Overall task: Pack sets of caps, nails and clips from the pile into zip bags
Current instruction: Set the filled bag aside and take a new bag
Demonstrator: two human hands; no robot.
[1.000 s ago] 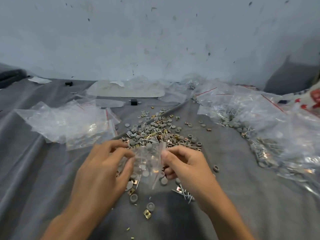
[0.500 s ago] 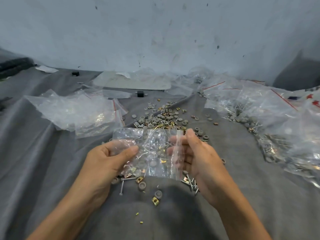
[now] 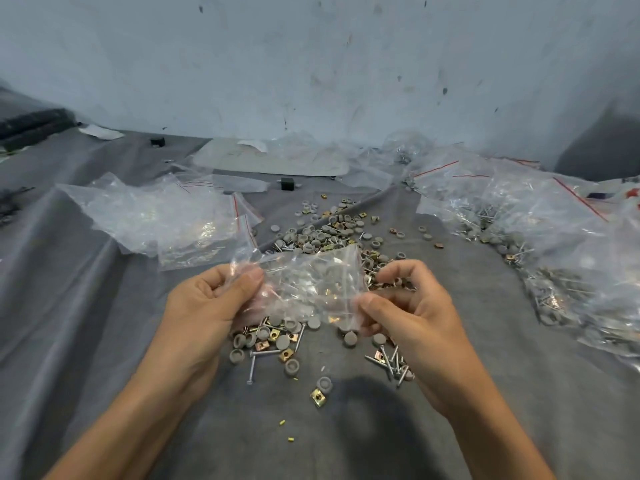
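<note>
Zip bag [image 3: 304, 285] flatter now (between fingers [image 3: 242, 289])

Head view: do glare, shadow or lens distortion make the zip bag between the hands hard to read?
Head view: white glints on the clear zip bag blur its contents. Head view: a soft dark shadow lies on the grey cloth near the bottom edge. Head view: the filled bags at the right edge look stretched and softer.

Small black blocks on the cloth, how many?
2: one black block far left near the wall, another just beyond the parts pile. More may hide under bags.
</note>
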